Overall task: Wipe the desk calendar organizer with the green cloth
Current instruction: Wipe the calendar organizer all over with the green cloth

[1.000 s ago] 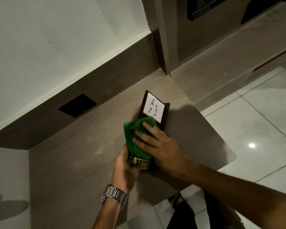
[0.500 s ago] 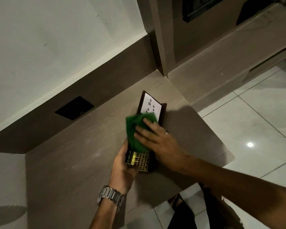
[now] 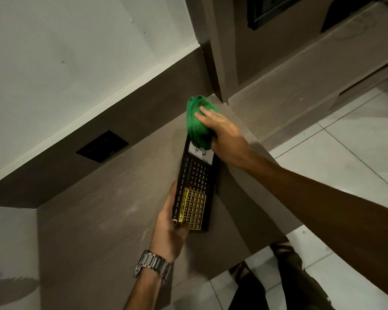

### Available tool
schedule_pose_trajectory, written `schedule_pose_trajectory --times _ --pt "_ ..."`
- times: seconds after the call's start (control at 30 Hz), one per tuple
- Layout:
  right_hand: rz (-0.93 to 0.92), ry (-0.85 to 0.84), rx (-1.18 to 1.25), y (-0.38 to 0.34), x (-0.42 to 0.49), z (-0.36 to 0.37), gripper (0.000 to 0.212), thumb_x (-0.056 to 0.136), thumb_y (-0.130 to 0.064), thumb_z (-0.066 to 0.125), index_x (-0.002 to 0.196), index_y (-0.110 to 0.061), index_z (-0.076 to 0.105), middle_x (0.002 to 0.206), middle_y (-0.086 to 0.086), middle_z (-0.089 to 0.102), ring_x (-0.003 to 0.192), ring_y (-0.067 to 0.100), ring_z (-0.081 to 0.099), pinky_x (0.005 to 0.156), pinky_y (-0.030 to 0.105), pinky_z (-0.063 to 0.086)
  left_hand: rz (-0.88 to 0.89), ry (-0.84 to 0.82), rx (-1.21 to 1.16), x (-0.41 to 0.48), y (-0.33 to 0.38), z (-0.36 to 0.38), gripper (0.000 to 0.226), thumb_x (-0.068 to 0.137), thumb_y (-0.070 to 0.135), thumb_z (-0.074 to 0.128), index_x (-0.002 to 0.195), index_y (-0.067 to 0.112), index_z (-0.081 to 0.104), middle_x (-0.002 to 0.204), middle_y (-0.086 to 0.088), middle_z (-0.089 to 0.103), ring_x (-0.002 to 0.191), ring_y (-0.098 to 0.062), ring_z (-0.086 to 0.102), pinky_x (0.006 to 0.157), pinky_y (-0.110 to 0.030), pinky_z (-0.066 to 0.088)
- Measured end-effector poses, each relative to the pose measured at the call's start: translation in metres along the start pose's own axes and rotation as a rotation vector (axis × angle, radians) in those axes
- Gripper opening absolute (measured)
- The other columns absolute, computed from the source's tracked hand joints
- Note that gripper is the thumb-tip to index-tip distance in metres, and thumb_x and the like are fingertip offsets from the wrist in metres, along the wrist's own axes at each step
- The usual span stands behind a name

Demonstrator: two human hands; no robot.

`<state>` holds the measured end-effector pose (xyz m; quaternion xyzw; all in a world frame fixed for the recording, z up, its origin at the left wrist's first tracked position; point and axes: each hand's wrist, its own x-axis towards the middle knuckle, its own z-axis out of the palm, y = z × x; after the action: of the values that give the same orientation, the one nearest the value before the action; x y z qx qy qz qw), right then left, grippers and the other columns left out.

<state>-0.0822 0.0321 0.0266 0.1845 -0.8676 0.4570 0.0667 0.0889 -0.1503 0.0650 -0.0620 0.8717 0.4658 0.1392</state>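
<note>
Fingers of the left hand [image 3: 169,222] sit nearest me, curled round the near-left corner of the desk calendar organizer [image 3: 194,189], thumb over the yellow grid; they pinch that end to steady it. Wristwatch [image 3: 152,264] just behind on that wrist. Organizer is a long dark slab lying on the desk [image 3: 103,215], long axis running away from me and a bit right, from the left hand up to the right hand [image 3: 225,136]. Right-hand fingers [image 3: 205,113] are spread flat w/ slight gaps, pressing the green cloth [image 3: 198,121] down on the far end; cloth is bunched and overhangs the far edge, half covering the white note panel [image 3: 201,152]. Can't tell if the thumb grips the cloth underneath.

My read: wiping is mid-way, cloth at the far end of its travel. Next stroke, I'd judge, comes back toward me along the long axis, w/ the calendar face btwn the two hands open and unobstructed.

Room: desk edge runs close along the organizer's right side, floor tiles [image 3: 345,153] beyond, so sideways push right risks sliding it off. Left is open desk. Far end is near the wall panel [image 3: 143,117] and corner post [image 3: 213,63]; little room past there.
</note>
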Motion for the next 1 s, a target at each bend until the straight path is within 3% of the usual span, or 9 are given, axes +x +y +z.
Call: schedule_pose_trajectory --times 0.1,0.2,0.37,0.43,0.5,0.6,0.7,0.83,1.0 --pt "0.125 0.026 0.04 0.001 -0.021 0.018 0.073 0.082 0.008 0.059 0.147 -0.016 0.034 0.154 0.01 0.03 0.142 0.027 0.024 0.113 0.053 0.026 0.005 0.009 0.048 0.0 -0.002 0.0 0.1 0.074 -0.013 0.068 0.143 0.04 0.019 0.141 0.01 0.043 0.129 0.0 0.042 0.107 -0.031 0.042" --pt "0.131 -0.021 -0.014 -0.004 -0.076 0.041 0.083 0.081 0.01 0.057 0.15 -0.022 0.023 0.158 0.001 0.019 0.146 0.021 0.012 0.113 0.055 0.024 0.011 0.022 0.042 0.002 -0.004 0.001 0.098 0.075 -0.013 0.068 0.149 0.029 0.019 0.146 0.004 0.043 0.136 -0.013 0.042 0.109 -0.045 0.042" --pt "-0.012 -0.057 0.006 -0.04 -0.131 0.055 0.084 0.072 0.007 0.055 0.147 -0.022 0.031 0.154 -0.003 0.025 0.144 0.023 0.014 0.108 0.059 0.028 0.017 0.059 0.109 0.003 -0.008 0.002 0.092 0.076 -0.012 0.068 0.145 0.03 0.025 0.135 0.024 0.042 0.122 0.02 0.04 0.096 -0.008 0.042" --pt "-0.22 -0.177 -0.017 -0.052 -0.147 0.056 0.088 0.067 0.004 0.061 0.147 -0.02 0.032 0.154 0.001 0.03 0.145 0.028 0.014 0.109 0.056 0.026 0.061 -0.003 0.196 0.001 -0.018 0.0 0.058 0.088 -0.009 0.059 0.134 0.025 0.047 0.122 0.006 0.065 0.109 0.011 0.059 0.089 -0.017 0.053" --pt "-0.355 -0.282 -0.045 -0.052 -0.155 0.049 0.092 0.064 0.003 0.068 0.146 -0.017 0.033 0.154 0.003 0.033 0.145 0.031 0.015 0.11 0.054 0.026 0.072 -0.021 0.199 0.0 -0.014 0.0 0.032 0.099 0.006 0.046 0.118 0.024 0.064 0.119 -0.01 0.071 0.1 -0.011 0.07 0.08 -0.026 0.058" --pt "-0.429 -0.317 -0.131 -0.039 -0.146 0.037 0.084 0.07 -0.005 0.076 0.144 -0.018 0.038 0.151 0.003 0.038 0.143 0.031 0.02 0.108 0.053 0.031 0.032 0.041 0.124 -0.001 -0.01 0.001 0.066 0.086 -0.01 0.058 0.139 0.026 0.043 0.133 -0.008 0.061 0.11 -0.005 0.062 0.088 -0.013 0.049" --pt "-0.464 -0.29 -0.207 -0.021 -0.141 0.036 0.068 0.077 -0.013 0.074 0.139 -0.019 0.047 0.144 0.003 0.049 0.141 0.03 0.025 0.109 0.052 0.03 0.033 0.051 0.051 0.001 -0.007 -0.001 0.092 0.08 -0.014 0.064 0.148 0.033 0.024 0.144 0.003 0.049 0.13 -0.004 0.049 0.103 -0.022 0.045" --pt "-0.589 -0.314 -0.373 0.007 -0.166 0.043 0.06 0.078 -0.02 0.078 0.133 -0.025 0.055 0.14 -0.004 0.053 0.141 0.029 0.025 0.112 0.048 0.026 0.022 0.002 0.08 0.002 -0.005 -0.005 0.098 0.077 -0.01 0.066 0.151 0.03 0.016 0.153 0.005 0.035 0.141 -0.013 0.035 0.109 -0.048 0.043" --pt "-0.497 -0.261 -0.369 0.031 -0.131 0.032 0.057 0.077 -0.01 0.07 0.131 -0.022 0.054 0.139 0.002 0.054 0.139 0.032 0.029 0.108 0.055 0.032 0.031 -0.001 0.187 0.002 -0.007 -0.005 0.101 0.075 -0.012 0.064 0.152 0.029 0.012 0.152 0.008 0.034 0.139 -0.006 0.031 0.113 -0.044 0.037"
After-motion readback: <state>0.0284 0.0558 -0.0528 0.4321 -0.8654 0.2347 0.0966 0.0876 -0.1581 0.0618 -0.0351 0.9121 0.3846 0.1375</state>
